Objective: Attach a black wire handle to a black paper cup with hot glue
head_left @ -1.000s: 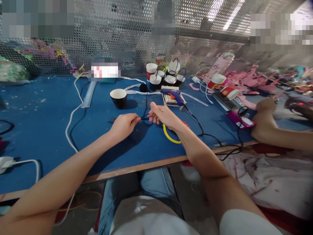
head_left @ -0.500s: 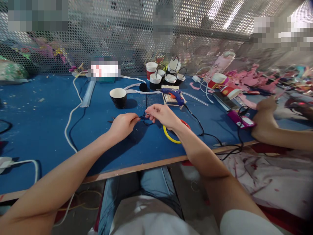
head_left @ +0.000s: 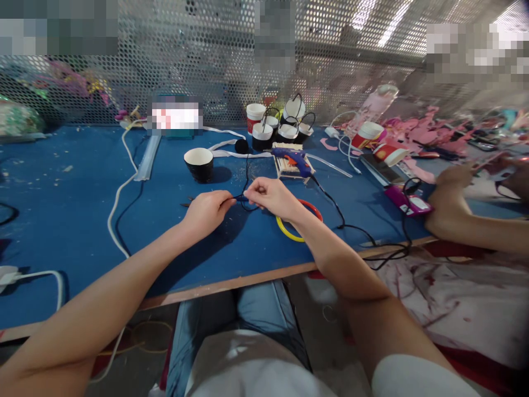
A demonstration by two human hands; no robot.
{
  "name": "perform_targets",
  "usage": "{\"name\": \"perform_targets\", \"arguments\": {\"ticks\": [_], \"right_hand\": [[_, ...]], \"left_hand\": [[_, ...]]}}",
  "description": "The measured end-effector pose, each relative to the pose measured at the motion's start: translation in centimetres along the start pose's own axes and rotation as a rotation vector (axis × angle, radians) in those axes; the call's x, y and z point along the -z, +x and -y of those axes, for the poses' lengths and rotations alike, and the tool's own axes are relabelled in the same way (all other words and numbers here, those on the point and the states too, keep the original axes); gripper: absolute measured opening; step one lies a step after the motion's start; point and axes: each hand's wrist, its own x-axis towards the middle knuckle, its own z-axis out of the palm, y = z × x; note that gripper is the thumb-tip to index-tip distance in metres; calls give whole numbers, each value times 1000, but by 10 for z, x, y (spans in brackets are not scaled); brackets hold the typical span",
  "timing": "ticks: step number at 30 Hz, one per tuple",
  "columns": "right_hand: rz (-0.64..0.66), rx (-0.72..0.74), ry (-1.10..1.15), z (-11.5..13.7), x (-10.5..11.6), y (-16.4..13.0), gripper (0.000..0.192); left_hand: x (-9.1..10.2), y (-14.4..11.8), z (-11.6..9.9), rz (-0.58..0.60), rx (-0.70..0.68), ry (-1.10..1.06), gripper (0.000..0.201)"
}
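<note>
Blue-topped table (head_left: pixel 74 220) fills the middle of the view, its wood front edge (head_left: pixel 231 284) running from 8 o'clock up toward 3 o'clock. Surface dusty, flecked with pale crumbs. Perforated metal screen (head_left: pixel 215 60) stands along the far edge from 9 to 3 o'clock, silver-grey, with a horizontal rail (head_left: pixel 351 55) across it at 1 o'clock. Bright strip lights (head_left: pixel 378 22) glare through the holes at 1 o'clock. Floor (head_left: pixel 140 353) below the table at 7 o'clock, grey and dim. Light even, cool, from overhead.
</note>
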Motion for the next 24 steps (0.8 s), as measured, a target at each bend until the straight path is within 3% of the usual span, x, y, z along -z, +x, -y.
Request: {"name": "perform_targets", "arguments": {"ticks": [4,7,12,20,24], "right_hand": [[63,-79,274,0,5,2,37],[94,-108,392,0,9,2,25],[79,-58,350,2,12,-1,25],[-22,-28,224,5,8,-1,47],[-73,-37,150,15,25,-6,35]], "left_hand": [[4,2,2,-63,52,-62,26],[7,3,5,-119,111,-138,28],[9,3,6,-143,176,-196,28],[7,2,5,-112,185,-254,26],[6,2,5,-107,181,-263,26]]}}
